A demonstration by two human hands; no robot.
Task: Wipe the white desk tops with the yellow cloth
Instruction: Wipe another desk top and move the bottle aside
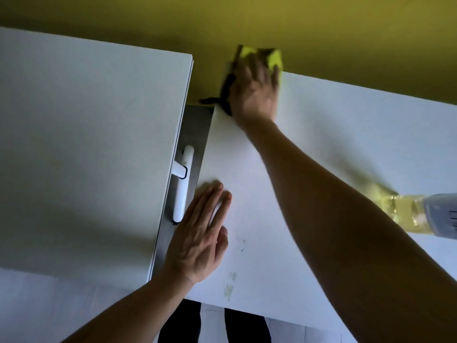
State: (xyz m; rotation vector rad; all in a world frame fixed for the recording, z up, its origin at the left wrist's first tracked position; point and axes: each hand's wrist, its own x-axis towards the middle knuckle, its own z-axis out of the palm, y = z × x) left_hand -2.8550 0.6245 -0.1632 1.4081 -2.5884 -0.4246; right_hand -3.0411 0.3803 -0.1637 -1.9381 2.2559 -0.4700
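Olive-yellow wall (321, 26) fills the top of the view. A white handle-shaped object (182, 184) with a short side stem and a black tip at its near end lies lengthwise in a grey gap (195, 129). At the right edge, a clear bottle of yellow liquid (405, 211) with a white label lies blurred. Pale floor (37, 305) shows at lower left; dark trouser legs (247, 328) stand at the bottom edge.

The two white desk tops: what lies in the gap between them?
In the head view, a white handled tool lies on the grey strip between the left desk top and right desk top.
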